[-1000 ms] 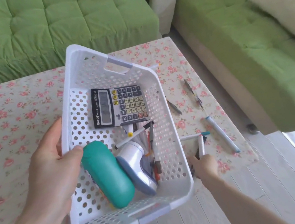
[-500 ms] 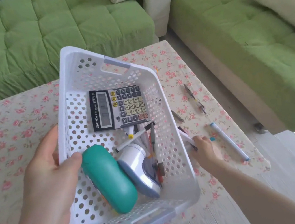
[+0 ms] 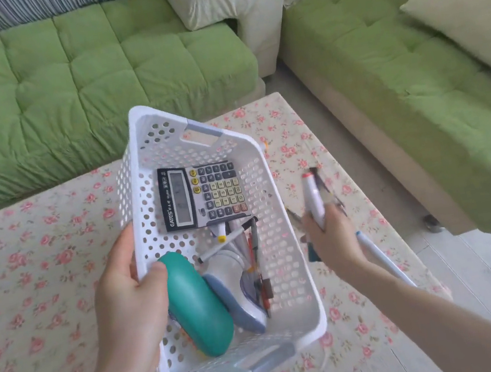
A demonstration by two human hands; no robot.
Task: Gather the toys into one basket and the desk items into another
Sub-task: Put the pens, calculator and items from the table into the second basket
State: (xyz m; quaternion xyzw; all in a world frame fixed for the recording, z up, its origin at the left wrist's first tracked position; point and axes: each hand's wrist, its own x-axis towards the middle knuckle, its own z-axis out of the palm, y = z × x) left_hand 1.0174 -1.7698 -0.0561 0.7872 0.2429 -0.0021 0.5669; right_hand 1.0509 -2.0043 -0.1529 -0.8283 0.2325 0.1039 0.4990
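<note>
My left hand [image 3: 127,294] grips the left rim of a white perforated basket [image 3: 284,243] held over the flowered table. Inside lie a calculator [image 3: 201,195], a teal case [image 3: 198,306], a white and blue device [image 3: 236,285] and several pens [image 3: 256,260]. My right hand [image 3: 330,240], just right of the basket, holds a bunch of markers [image 3: 313,198] that point up and away; a teal-capped end sticks out below the hand.
A white marker with a blue cap [image 3: 383,258] lies on the flowered tablecloth [image 3: 28,263] right of my right hand. Green sofas [image 3: 66,85] stand behind and to the right of the table. Pale floorboards [image 3: 487,278] show at lower right.
My right hand has picked up the markers from the table and lifted them up beside the basket. The basket has stayed in my left hand, and the view has tilted up.
</note>
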